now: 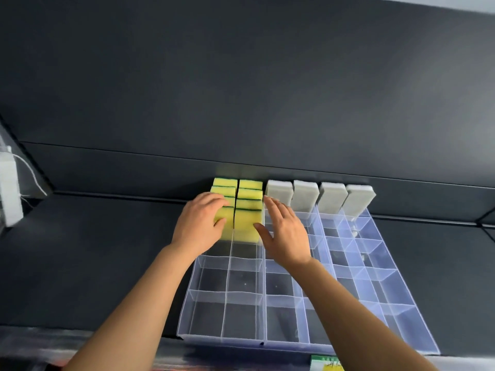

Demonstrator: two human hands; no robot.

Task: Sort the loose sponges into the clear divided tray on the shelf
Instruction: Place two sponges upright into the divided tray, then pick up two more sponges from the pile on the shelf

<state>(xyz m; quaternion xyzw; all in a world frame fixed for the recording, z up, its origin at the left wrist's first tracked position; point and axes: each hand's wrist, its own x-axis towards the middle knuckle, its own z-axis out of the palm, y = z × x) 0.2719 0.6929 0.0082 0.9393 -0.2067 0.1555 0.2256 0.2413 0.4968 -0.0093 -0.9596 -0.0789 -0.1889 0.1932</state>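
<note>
We see the left hand (199, 226) gripping a yellow sponge (223, 227), fingers curled over its top and thumb on its near face. It stands at the front of the leftmost column, in the far left corner of the clear tray (222, 340). The right hand (284, 234) is spread with straight fingers and holds nothing, its thumb at the neighbouring column of yellow sponges (249, 199). Four grey sponges (305, 195) stand upright along the tray's far edge, to the right. The tray sits on the dark shelf (93, 250).

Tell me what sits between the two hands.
Head view: yellow sponges standing upright in the clear tray, between the left hand and right hand.
</note>
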